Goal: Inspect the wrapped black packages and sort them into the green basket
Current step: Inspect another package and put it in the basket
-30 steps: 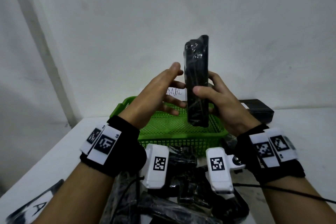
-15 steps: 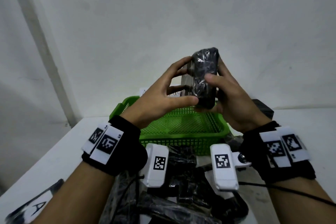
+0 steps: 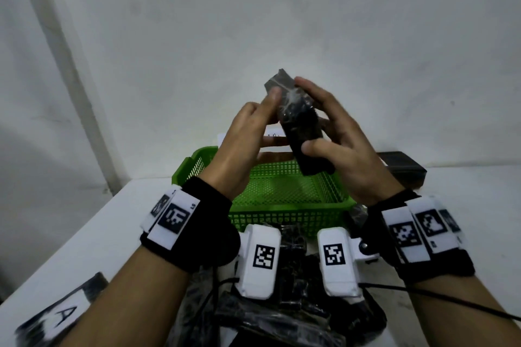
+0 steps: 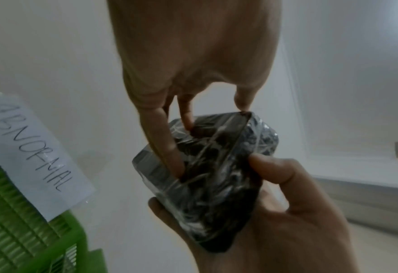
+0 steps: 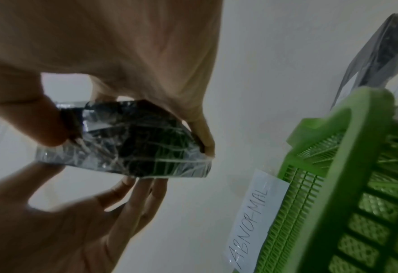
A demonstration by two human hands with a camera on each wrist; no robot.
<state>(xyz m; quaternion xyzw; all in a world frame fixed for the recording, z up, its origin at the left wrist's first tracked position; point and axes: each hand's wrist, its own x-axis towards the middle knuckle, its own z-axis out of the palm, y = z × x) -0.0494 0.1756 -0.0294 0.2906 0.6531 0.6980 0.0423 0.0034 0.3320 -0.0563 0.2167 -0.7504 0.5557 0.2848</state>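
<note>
Item: wrapped black package (image 3: 299, 124), one unit, under inspection. Held tilted in the air above the green basket (image 3: 282, 191), between both hands, well clear of the table (image 3: 84, 239).

Right hand (image 3: 346, 149): grips the package, thumb across its near face, fingers curled behind.
Left hand (image 3: 242, 146): pinches the package's upper left edge with its fingertips (image 4: 172, 147) on the clear film.

Basket: no package visible inside; mesh floor bare where it shows. Paper label (image 4: 29, 147) reading "ABNORMAL" stands at its far rim.

Remaining stock: a pile of black packages (image 3: 282, 304) on the near table, below the wrists; a black box (image 3: 403, 166) far right.

Progress, as judged: early; sorting has scarcely begun, and most of the stock is unsorted.
</note>
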